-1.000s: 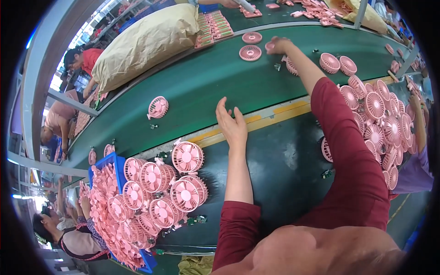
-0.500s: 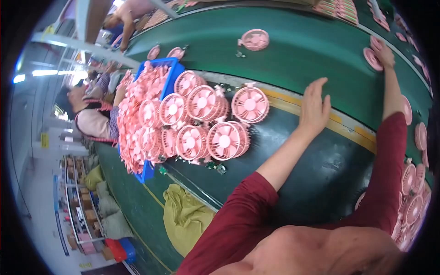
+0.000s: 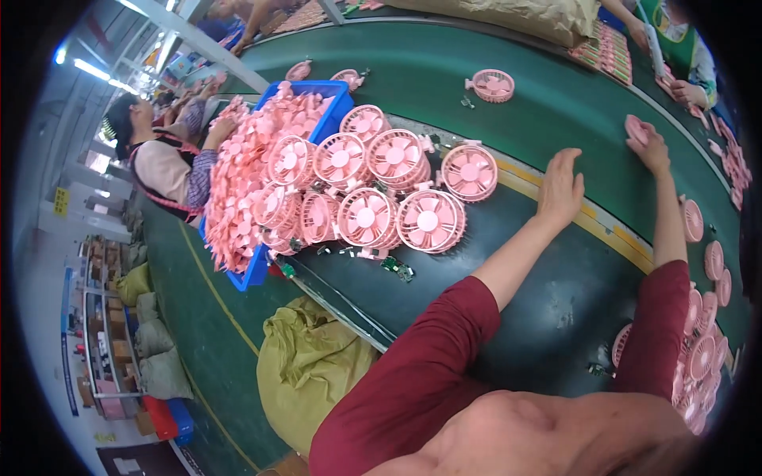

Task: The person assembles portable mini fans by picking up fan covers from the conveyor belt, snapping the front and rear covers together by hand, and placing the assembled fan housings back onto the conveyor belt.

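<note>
In the right hand [image 3: 654, 151] sits a part [image 3: 635, 129]. Left of this grip, the left hand [image 3: 560, 190]; farther left, fans [image 3: 429, 220] beside a bin [image 3: 337, 111] of blades [image 3: 262, 151]; nearer, grilles [image 3: 702, 358].

We see smooth pink plastic in the fan housings [image 3: 429, 220] at left, satin rather than glossy, and the same look in the loose blades [image 3: 262, 170] heaped beside them. The blue bin [image 3: 336, 101] is plastic too, with a slight shine on its rim. Our desk [image 3: 540, 317] has a dark, smooth top with a dull sheen and pale scuffs; the green belt [image 3: 548, 111] beyond looks smooth and softly shiny. We find matt, creased paper in the far brown sack [image 3: 524, 17], crumpled sheeting in the near yellow-green sack [image 3: 309, 373], and matt maroon cloth in the sleeves [image 3: 413, 357].
</note>
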`<control>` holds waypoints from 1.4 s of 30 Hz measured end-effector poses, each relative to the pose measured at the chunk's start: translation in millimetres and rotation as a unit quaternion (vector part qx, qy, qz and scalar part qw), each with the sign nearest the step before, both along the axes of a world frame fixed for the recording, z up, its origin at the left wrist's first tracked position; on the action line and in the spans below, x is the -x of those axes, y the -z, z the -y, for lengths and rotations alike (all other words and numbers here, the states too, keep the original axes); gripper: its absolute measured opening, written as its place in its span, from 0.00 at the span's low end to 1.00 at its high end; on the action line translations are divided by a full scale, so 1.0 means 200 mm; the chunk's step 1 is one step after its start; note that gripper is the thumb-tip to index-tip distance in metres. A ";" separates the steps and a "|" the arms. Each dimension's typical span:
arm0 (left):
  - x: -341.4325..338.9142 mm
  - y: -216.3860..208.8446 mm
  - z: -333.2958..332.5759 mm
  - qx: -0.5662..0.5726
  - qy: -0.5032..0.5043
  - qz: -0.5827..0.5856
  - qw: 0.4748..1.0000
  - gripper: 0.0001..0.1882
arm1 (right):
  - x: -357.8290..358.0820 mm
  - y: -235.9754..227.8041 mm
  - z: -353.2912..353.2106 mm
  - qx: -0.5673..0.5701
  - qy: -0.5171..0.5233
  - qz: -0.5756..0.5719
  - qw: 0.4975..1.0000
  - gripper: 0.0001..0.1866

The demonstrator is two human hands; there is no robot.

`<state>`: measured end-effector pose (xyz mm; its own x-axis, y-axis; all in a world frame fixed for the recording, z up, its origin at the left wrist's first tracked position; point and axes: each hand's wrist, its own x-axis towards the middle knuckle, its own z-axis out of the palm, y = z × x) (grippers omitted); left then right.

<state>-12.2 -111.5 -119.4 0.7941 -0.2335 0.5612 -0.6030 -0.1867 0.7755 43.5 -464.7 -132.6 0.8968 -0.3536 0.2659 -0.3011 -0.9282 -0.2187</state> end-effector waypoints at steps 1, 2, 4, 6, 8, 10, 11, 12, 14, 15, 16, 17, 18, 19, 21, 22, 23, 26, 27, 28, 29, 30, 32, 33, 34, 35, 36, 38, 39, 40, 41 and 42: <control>-0.01 0.00 0.01 0.005 -0.025 0.068 0.997 0.23 | 0.02 -0.04 -0.09 0.023 0.026 0.002 0.999 0.35; -0.03 0.00 0.01 0.008 -0.031 0.085 0.996 0.23 | 0.02 -0.07 -0.19 0.037 0.039 -0.004 0.999 0.35; -0.01 -0.04 0.06 0.060 0.027 0.014 0.998 0.23 | 0.12 -0.10 -0.22 0.057 -0.010 0.046 0.997 0.35; -0.08 -0.01 0.00 0.044 -0.032 0.099 0.994 0.23 | 0.11 -0.14 -0.45 -0.017 -0.021 0.032 0.999 0.35; -0.06 -0.03 0.02 0.083 0.025 -0.033 0.996 0.24 | 0.21 -0.15 -0.55 -0.046 -0.032 0.041 0.998 0.35; -0.08 -0.04 0.00 0.075 0.019 -0.064 0.995 0.26 | 0.31 -0.17 -0.72 -0.092 -0.053 0.030 0.994 0.35; -0.10 -0.03 0.00 0.059 -0.015 -0.039 0.997 0.26 | 0.36 -0.16 -0.77 -0.112 -0.073 0.054 0.990 0.35; -0.13 0.00 -0.05 0.043 -0.031 -0.039 0.998 0.29 | 0.41 -0.17 -0.90 -0.132 -0.090 0.047 0.986 0.35; -0.19 -0.03 -0.06 0.016 -0.080 -0.033 0.996 0.32 | 0.52 -0.19 -1.06 -0.119 -0.103 0.029 0.987 0.34; -0.22 -0.06 -0.06 -0.009 -0.128 -0.031 0.991 0.34 | 0.58 -0.20 -1.10 -0.103 -0.142 0.050 0.983 0.33; -0.27 -0.08 -0.07 -0.020 -0.145 -0.053 0.988 0.37 | 0.62 -0.23 -1.16 -0.117 -0.146 0.045 0.981 0.33; -0.27 -0.13 -0.02 -0.038 -0.164 -0.126 0.978 0.37 | 0.69 -0.26 -1.16 -0.129 -0.141 0.034 0.981 0.33; -0.30 -0.17 0.03 -0.070 -0.212 -0.154 0.962 0.36 | 0.73 -0.32 -1.18 -0.128 -0.143 0.015 0.981 0.32; -0.33 -0.18 0.04 -0.081 -0.228 -0.165 0.956 0.35 | 0.76 -0.36 -1.19 -0.132 -0.143 -0.005 0.981 0.31; -0.44 -0.17 -0.01 -0.113 -0.262 -0.190 0.939 0.33 | 0.77 -0.39 -1.23 -0.145 -0.198 -0.009 0.969 0.30; -0.50 -0.16 -0.04 -0.131 -0.278 -0.206 0.929 0.33 | 0.77 -0.42 -1.25 -0.197 -0.233 -0.041 0.951 0.28; -0.51 -0.17 -0.02 -0.133 -0.285 -0.218 0.924 0.30 | 0.80 -0.45 -1.27 -0.196 -0.236 -0.040 0.951 0.28; -0.56 -0.18 0.01 -0.143 -0.290 -0.216 0.921 0.25 | 0.87 -0.49 -1.27 -0.186 -0.197 -0.041 0.962 0.21; -0.57 -0.18 0.01 -0.145 -0.290 -0.212 0.922 0.25 | 0.88 -0.48 -1.23 -0.213 -0.201 -0.018 0.956 0.20; -0.59 -0.17 -0.03 -0.183 -0.251 -0.211 0.927 0.24 | 0.87 -0.49 -1.24 -0.241 -0.209 0.007 0.948 0.18; -0.59 -0.20 -0.06 -0.220 -0.211 -0.210 0.929 0.23 | 0.87 -0.51 -1.25 -0.264 -0.229 0.047 0.936 0.17; -0.62 -0.17 -0.06 -0.200 -0.258 -0.179 0.928 0.18 | 0.87 -0.55 -1.25 -0.267 -0.233 0.052 0.934 0.17; -0.48 -0.17 0.08 -0.126 -0.214 -0.224 0.942 0.13 | 0.91 -0.56 -1.14 -0.428 -0.186 0.055 0.883 0.15; -0.48 -0.14 0.04 -0.122 -0.227 -0.190 0.948 0.11 | 0.88 -0.53 -1.17 -0.468 -0.185 0.090 0.859 0.14; -0.49 -0.12 -0.01 -0.175 -0.208 -0.157 0.949 0.12 | 0.84 -0.50 -1.17 -0.486 -0.183 0.111 0.848 0.13; -0.48 -0.11 -0.03 -0.224 -0.178 -0.128 0.950 0.13 | 0.83 -0.49 -1.16 -0.498 -0.172 0.132 0.840 0.13; -0.47 -0.10 -0.05 -0.236 -0.155 -0.103 0.954 0.12 | 0.82 -0.48 -1.16 -0.508 -0.162 0.154 0.832 0.13; -0.44 -0.12 -0.05 -0.215 -0.156 -0.098 0.959 0.10 | 0.80 -0.46 -1.18 -0.548 -0.152 0.185 0.801 0.12; -0.42 -0.13 -0.07 -0.194 -0.157 -0.094 0.964 0.08 | 0.79 -0.45 -1.19 -0.587 -0.143 0.214 0.768 0.12; -0.35 -0.14 -0.02 -0.153 -0.144 -0.085 0.974 0.07 | 0.81 -0.43 -1.13 -0.584 -0.114 0.196 0.780 0.13; -0.31 -0.13 -0.04 -0.154 -0.146 -0.083 0.974 0.07 | 0.81 -0.43 -1.14 -0.585 -0.116 0.197 0.778 0.13; -0.28 -0.13 -0.06 -0.071 -0.114 -0.079 0.988 0.07 | 0.79 -0.42 -1.17 -0.594 -0.090 0.217 0.769 0.13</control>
<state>43.8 -99.8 -94.3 0.9101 -0.1066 0.4005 -0.4065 -0.4178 0.8125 -115.4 -231.5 -48.4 0.8783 -0.4576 0.1389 0.1494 -0.0133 -0.9887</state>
